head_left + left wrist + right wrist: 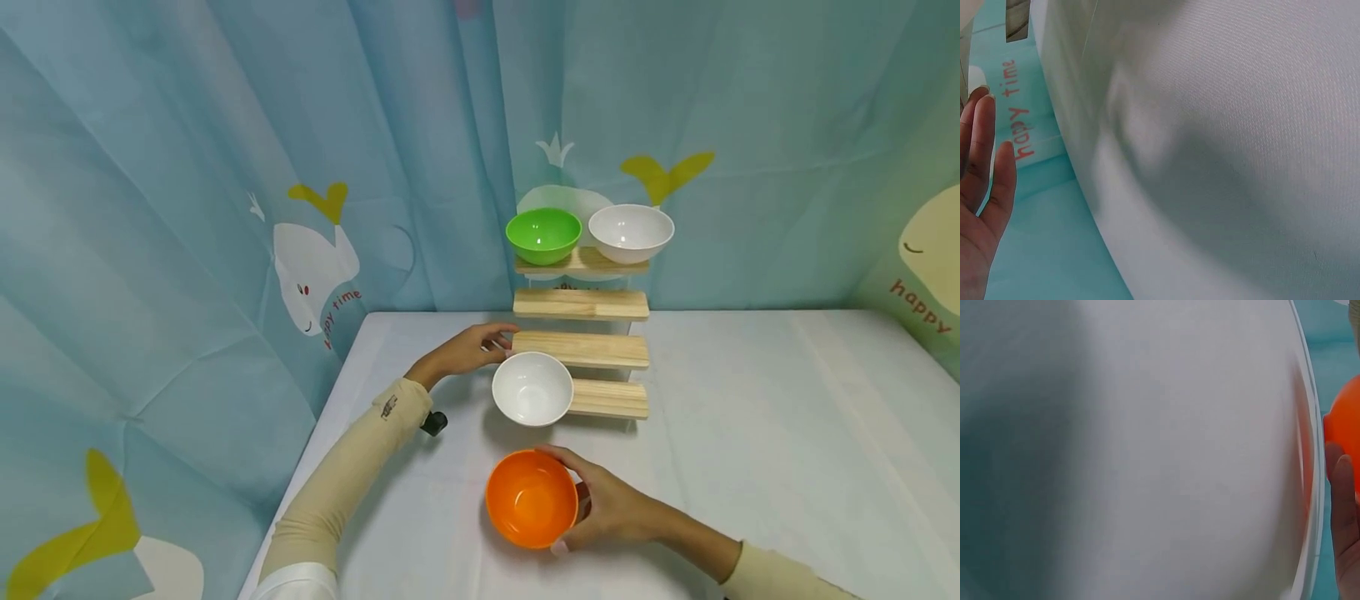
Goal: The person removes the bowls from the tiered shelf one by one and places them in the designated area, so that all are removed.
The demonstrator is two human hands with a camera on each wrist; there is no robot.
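Observation:
My right hand (611,504) grips an orange bowl (531,500) by its right side, thumb near the front and fingers at the back rim. The right wrist view catches part of the orange bowl (1346,434) with fingers against it. My left hand (468,348) is at the left edge of a wooden tiered rack (592,349), fingers extended behind a white bowl (532,389). This bowl is at the left of the lowest step; whether the fingertips touch bowl or rack, I cannot tell. In the left wrist view the left hand (985,181) has fairly straight fingers.
On the rack's top step stand a green bowl (543,237) and another white bowl (631,233), side by side. A white cloth covers the table (750,433). Behind it hangs a blue curtain (450,167) with printed whales. A black wrist device (434,423) shows under the left sleeve.

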